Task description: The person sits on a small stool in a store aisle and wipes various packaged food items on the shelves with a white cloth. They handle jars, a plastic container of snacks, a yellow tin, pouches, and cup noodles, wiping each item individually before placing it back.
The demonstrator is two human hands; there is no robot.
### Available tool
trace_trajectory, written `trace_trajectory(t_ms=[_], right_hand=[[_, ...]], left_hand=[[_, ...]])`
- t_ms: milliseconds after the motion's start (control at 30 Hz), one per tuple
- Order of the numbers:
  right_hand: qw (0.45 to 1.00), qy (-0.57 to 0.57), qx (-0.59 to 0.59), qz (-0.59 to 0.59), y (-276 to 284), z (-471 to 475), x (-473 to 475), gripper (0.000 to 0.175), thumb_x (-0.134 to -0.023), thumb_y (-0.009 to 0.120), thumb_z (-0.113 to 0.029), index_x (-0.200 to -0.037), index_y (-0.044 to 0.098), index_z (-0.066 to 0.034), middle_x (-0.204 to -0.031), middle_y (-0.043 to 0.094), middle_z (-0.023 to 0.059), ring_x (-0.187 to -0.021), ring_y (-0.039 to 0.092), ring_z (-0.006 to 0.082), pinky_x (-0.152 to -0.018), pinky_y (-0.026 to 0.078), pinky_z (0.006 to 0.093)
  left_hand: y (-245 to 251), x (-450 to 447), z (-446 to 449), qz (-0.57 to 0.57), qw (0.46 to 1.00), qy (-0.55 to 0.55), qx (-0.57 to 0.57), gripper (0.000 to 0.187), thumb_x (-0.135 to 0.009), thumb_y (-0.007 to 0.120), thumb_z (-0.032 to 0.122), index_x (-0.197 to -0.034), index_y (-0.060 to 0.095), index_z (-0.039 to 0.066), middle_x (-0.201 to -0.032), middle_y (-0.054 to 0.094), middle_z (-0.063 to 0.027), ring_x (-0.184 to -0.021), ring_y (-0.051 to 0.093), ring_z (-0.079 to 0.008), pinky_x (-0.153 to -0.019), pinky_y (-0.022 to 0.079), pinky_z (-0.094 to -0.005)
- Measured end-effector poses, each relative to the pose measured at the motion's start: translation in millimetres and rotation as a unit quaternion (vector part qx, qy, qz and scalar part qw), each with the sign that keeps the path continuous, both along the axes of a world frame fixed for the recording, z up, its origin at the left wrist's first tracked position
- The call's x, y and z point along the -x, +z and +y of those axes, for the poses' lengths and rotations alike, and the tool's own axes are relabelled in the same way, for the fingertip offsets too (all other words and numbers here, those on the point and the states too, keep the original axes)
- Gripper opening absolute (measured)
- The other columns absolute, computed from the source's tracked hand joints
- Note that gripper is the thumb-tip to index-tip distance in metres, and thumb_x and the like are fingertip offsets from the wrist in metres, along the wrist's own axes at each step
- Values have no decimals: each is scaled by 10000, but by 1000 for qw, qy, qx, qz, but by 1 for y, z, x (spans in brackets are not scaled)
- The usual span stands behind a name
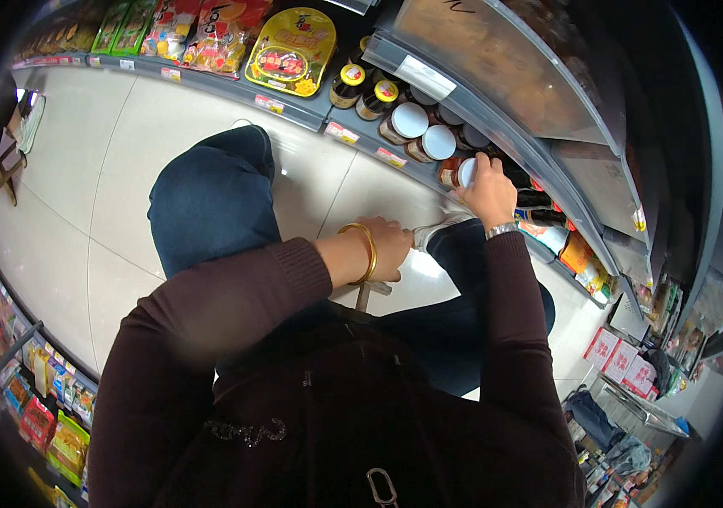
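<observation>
My right hand (491, 193), with a metal watch band at the wrist, has its fingers around the white lid of a glass jar (450, 173) at the front of the low shelf (367, 143). The jar tilts and shows reddish-brown contents. Beside it stand two more white-lidded jars (409, 120), and further left are dark jars with yellow lids (385, 92). My left hand (386, 247), a gold bangle on its wrist, hangs between my knees above the floor. Its fingers are curled, and their undersides are hidden.
An upper shelf (444, 82) with clear bins overhangs the jars. Dark bottles with red caps (536, 200) lie right of my hand. A yellow food pack (291, 54) and candy bags (228, 38) fill the shelf's left part. Another stocked shelf (44, 381) stands at lower left.
</observation>
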State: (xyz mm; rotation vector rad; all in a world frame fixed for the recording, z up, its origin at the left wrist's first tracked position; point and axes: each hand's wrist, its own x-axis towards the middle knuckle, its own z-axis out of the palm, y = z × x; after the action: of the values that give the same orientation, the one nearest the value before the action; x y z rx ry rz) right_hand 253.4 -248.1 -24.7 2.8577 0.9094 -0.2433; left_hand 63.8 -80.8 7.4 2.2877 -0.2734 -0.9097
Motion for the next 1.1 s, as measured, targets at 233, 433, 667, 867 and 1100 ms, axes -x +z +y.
trace_trajectory(t_ms=[233,433,667,867,1100], right_hand=[[998,-39,39,-6,-50,9,-26,752,-651,836,-313,-1305,518,-119,-1180,587,165,-942,679,350,-762,567,445],[996,-52,64,14,-62,12,-37,759,-675,820,-321,-1334,501,-120,-1220,579,177,-960,676,358,-776,566,446],[996,-60,45,38,-62,12,-34,720,-700,767,-251,-1335,464,-102,-1228,576,237,-941,676,390,-765,565,474],[994,-98,31,33,-42,14,-17,723,-711,821,-314,-1299,466,-88,-1229,557,204,-970,669,381,-782,564,463],[909,-244,-254,224,-33,-5,51,349,-829,739,-368,-919,675,-37,-718,658,120,-733,641,189,-681,495,335]], left_hand=[[-3,-3,-2,29,999,-17,-2,476,-817,732,368,-1101,592,13,-1102,637,-187,-1025,637,-345,-886,518,-439],[-5,0,-3,7,1000,-22,-4,466,-813,732,364,-1095,596,18,-1095,644,-176,-1009,645,-339,-869,518,-432],[-6,0,-5,-9,1000,-20,5,484,-805,735,374,-1094,597,12,-1099,647,-176,-1022,644,-332,-872,520,-438],[-9,-4,1,0,999,-32,-28,461,-850,681,345,-1133,576,-4,-1133,639,-200,-1071,633,-341,-900,516,-422],[-37,-12,9,-63,998,17,-19,251,-840,600,146,-1033,644,-10,-1064,682,-222,-1004,657,-381,-882,518,-468]])
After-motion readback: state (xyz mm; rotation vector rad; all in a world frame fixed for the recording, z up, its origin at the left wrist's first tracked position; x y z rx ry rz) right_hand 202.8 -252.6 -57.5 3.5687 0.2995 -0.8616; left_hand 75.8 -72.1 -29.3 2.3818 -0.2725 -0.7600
